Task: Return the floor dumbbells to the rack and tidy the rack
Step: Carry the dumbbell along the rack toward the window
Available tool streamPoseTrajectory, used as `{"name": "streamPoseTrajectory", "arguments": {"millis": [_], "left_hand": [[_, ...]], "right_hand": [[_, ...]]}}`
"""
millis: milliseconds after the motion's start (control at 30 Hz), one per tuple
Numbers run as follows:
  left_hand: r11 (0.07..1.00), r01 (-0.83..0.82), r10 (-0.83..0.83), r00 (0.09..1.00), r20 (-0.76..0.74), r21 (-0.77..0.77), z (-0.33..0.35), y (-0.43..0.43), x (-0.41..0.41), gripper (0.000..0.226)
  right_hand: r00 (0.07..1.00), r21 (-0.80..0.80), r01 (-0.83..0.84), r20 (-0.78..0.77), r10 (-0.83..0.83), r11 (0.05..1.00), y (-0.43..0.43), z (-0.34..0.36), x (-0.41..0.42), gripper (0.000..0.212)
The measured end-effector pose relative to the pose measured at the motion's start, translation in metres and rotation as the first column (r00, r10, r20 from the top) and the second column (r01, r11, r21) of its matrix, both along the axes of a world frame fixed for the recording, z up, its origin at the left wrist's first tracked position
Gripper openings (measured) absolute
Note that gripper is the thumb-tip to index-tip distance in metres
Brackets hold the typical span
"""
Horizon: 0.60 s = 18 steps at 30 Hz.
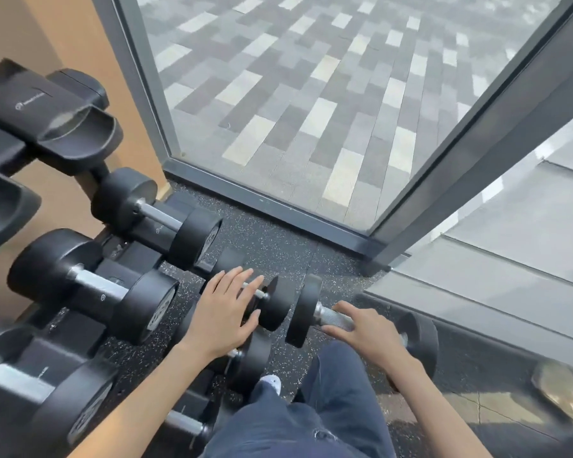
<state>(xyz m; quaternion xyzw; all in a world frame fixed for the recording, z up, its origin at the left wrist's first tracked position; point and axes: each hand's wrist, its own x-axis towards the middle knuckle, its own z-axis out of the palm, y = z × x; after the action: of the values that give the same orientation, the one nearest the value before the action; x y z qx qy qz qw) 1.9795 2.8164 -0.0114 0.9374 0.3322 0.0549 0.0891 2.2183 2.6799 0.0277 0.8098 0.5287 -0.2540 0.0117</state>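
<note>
Two black dumbbells lie on the speckled rubber floor in front of me. My left hand [225,309] hovers flat over the left dumbbell [275,307], fingers spread above its steel handle. My right hand [366,327] rests on the knurled handle of the right dumbbell [306,312], with the fingers still spread, not closed around it. The dumbbell rack [90,282] stands at the left, with larger dumbbells [192,238] in its lower row. Its upper cradles [80,133] hold nothing. Another small dumbbell [252,358] lies under my left forearm.
A glass wall with a dark metal frame [265,196] closes off the floor just beyond the dumbbells. A second glass panel [510,259] runs along the right. My knees in dark trousers [315,414] fill the bottom middle. An orange wall stands behind the rack.
</note>
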Motion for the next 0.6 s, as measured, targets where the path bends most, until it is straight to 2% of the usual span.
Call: {"name": "streamPoseTrajectory", "arguments": {"millis": [167, 333, 467, 600], "left_hand": [[0.995, -0.094, 0.095, 0.995, -0.013, 0.018, -0.003, 0.010, 0.013, 0.055], [0.966, -0.258, 0.258, 0.964, -0.058, 0.005, -0.001, 0.018, 0.044, 0.056], [0.935, -0.352, 0.354, 0.929, -0.111, 0.036, 0.008, 0.030, 0.090, 0.056], [0.865, -0.498, 0.502, 0.858, -0.109, 0.069, 0.019, 0.046, 0.134, 0.056]], "right_hand": [[0.987, 0.015, -0.158, -0.021, 0.158, 0.987, 0.050, -0.012, 0.031, 0.052], [0.946, 0.023, -0.320, -0.039, 0.321, 0.947, 0.107, -0.019, 0.073, 0.053], [0.884, 0.075, -0.464, -0.034, 0.467, 0.883, 0.163, -0.010, 0.119, 0.056], [0.808, 0.132, -0.584, -0.004, 0.589, 0.801, 0.216, 0.006, 0.167, 0.056]]}}
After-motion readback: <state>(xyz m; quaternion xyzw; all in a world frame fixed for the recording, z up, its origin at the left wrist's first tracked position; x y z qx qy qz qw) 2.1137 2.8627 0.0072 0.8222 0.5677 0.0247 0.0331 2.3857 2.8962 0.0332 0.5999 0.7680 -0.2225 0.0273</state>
